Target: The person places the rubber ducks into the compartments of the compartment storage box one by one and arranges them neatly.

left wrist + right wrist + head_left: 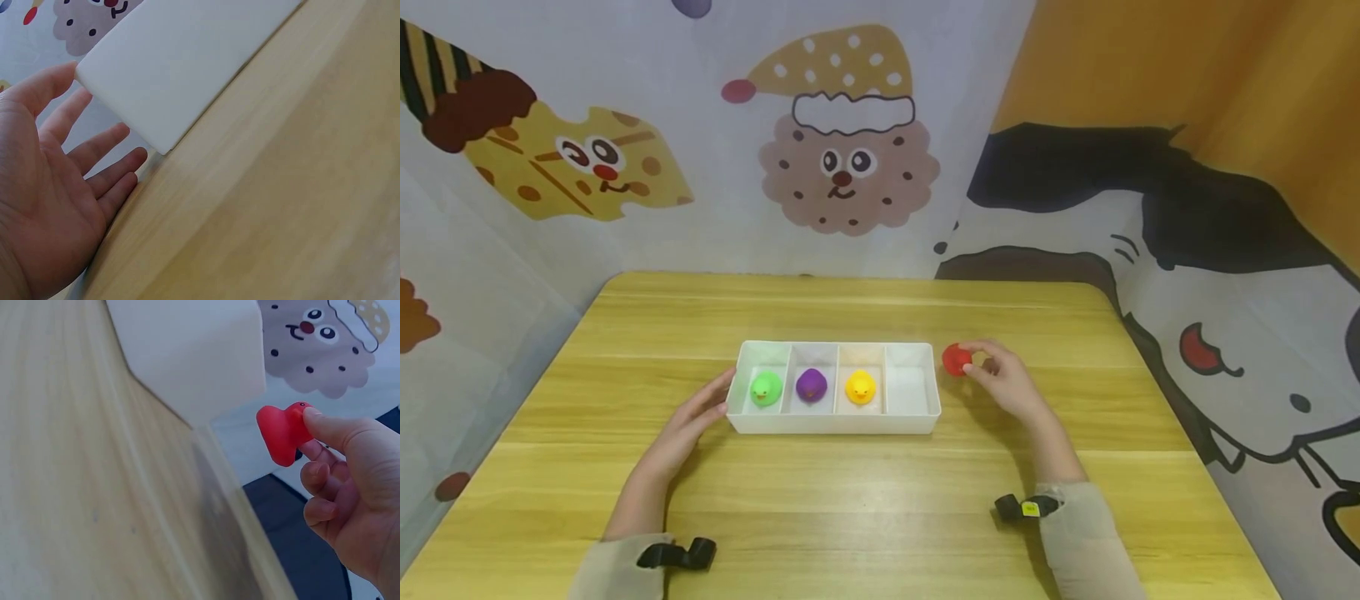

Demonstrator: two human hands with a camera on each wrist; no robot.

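A white tray [831, 424] with a row of compartments lies across the table. From its left end, the compartments hold a green rubber duck [766, 389], a purple rubber duck [811, 386] and a yellow rubber duck [861, 387]; the rightmost one is bare. My left hand [688, 425] touches the tray's left end, thumb at the upper corner and fingers spread in the left wrist view. Just beyond the right end, my right hand [1011, 383] pinches a red rubber duck [284, 433] between thumb and fingers. It hangs above the tabletop, apart from the tray.
The wooden table [865, 508] has its far edge against a cloth [700, 242] printed with cartoon figures. More printed cloth [1240, 333] hangs along the right side. Each sleeve bears a black wrist strap, such as the left strap [662, 555].
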